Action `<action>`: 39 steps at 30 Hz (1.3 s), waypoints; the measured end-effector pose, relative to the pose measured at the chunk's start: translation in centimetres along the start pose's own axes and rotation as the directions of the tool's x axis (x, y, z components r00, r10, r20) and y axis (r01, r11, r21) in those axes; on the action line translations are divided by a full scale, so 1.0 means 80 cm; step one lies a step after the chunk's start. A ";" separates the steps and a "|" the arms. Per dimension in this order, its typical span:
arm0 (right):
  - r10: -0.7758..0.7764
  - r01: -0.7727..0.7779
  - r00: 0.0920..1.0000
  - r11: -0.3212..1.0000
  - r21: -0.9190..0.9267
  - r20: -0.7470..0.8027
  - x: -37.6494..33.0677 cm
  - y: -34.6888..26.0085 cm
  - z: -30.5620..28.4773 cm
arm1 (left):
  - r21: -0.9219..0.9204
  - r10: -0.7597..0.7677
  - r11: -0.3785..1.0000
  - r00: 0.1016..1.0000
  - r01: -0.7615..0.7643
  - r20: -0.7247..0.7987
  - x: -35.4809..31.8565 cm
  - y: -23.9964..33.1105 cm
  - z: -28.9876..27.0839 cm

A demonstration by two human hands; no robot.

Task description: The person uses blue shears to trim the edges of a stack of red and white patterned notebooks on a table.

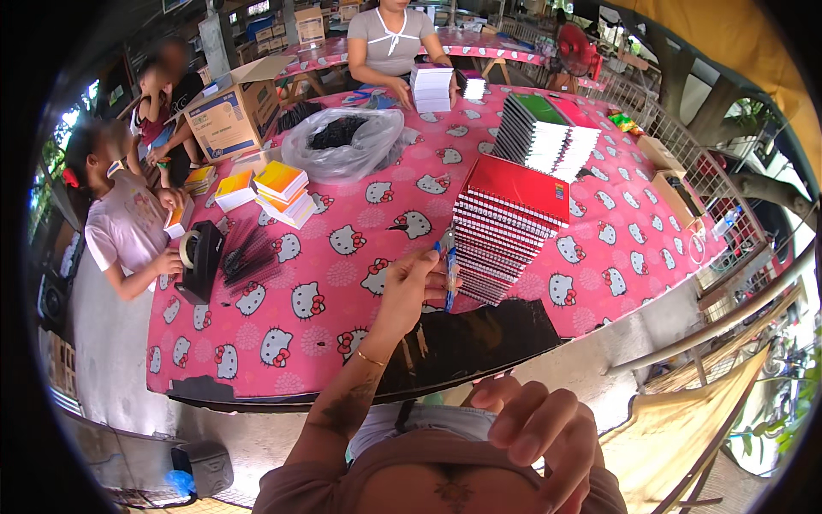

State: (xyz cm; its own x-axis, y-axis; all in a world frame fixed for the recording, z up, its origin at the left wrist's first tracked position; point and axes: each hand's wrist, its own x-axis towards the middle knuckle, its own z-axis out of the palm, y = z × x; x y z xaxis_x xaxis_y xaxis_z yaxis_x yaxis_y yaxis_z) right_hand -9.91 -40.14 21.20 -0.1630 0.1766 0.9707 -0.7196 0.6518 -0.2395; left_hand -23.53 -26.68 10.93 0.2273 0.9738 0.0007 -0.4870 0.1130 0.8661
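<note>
Your left hand [411, 278] pinches a blue pen [449, 274] between thumb and fingertips, holding it nearly upright just in front of the tall leaning stack of red spiral notebooks [505, 224]. The pen's upper end pokes out above your fingers, its lower end hangs below them over the table's dark front edge, and it sits just beside the stack's near corner; whether it touches I cannot tell. Your left forearm reaches up from the lower edge, wrist bent slightly, a thin bracelet at the wrist.

Your right hand [535, 428] stays low against your body, fingers curled loosely and holding nothing.

The table [325, 291] wears a pink cartoon-cat cloth. Farther back stand a second notebook stack with a green cover [545, 128], a clear plastic bag of dark items [344, 141], piles of yellow-orange pads [282, 190], a black tape dispenser [201, 257] and a cardboard box [231, 116]. Other people work along the left side and the far end. The place is open-sided, with railings and trees to the right.
</note>
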 end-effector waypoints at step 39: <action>0.003 -0.673 0.694 0.358 -0.647 -0.720 -0.066 0.032 -0.162 | 0.010 -0.029 1.000 1.000 0.029 -0.004 -0.003 -0.024 -0.014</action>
State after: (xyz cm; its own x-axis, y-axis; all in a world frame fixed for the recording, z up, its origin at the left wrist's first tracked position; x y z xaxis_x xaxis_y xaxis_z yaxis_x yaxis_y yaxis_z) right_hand -2.15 -29.85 15.23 0.3707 0.6554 0.6580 0.2887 0.5921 -0.7524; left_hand -23.55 -26.92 8.70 0.2379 0.9709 -0.0268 -0.4720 0.1397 0.8705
